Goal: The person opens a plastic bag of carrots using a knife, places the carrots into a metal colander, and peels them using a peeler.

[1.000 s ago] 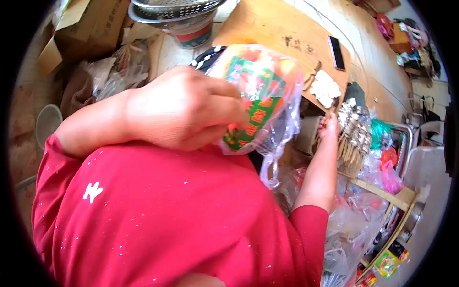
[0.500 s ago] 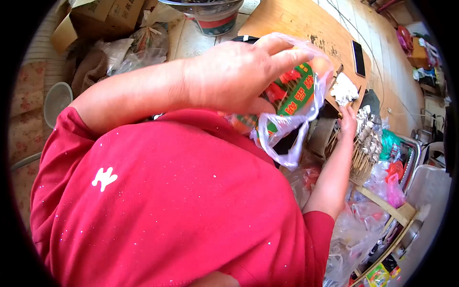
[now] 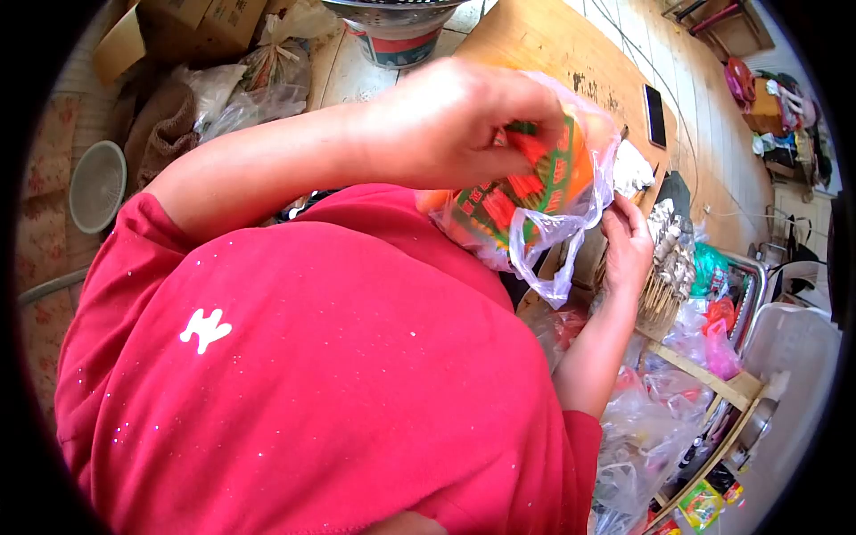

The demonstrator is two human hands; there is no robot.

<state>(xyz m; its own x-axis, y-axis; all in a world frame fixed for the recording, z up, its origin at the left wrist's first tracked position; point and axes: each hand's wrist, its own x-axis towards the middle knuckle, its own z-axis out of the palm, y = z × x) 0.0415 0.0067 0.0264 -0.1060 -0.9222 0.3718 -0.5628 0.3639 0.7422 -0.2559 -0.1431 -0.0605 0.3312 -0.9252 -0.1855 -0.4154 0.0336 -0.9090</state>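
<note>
A thin, pale translucent plastic bag (image 3: 597,192) with loop handles (image 3: 548,276) sits tilted in front of my body. Inside it shows a printed packet (image 3: 557,178) with a green band, red patches and yellowish characters, and orange shapes (image 3: 593,125) around it. My left hand (image 3: 468,120), slightly blurred, reaches over the bag from the left, its fingers and thumb curled onto the plastic. At the bag's right edge, my right hand (image 3: 629,239) pinches the plastic. Just beyond it lie wooden skewers (image 3: 658,303) with pale grey, mushroom-like pieces (image 3: 669,245).
A wooden table (image 3: 526,40) holds a phone (image 3: 655,116) and a crumpled white cloth or tissue (image 3: 631,168). A metal colander (image 3: 392,11) rests on a bucket (image 3: 397,46). Plastic bags (image 3: 655,428) crowd the lower right. Cardboard boxes (image 3: 192,40) stand upper left.
My right hand has moved left from beside the white clump to the bag's edge. My left fingers have curled inward. The bag has shifted and shows more orange inside.
</note>
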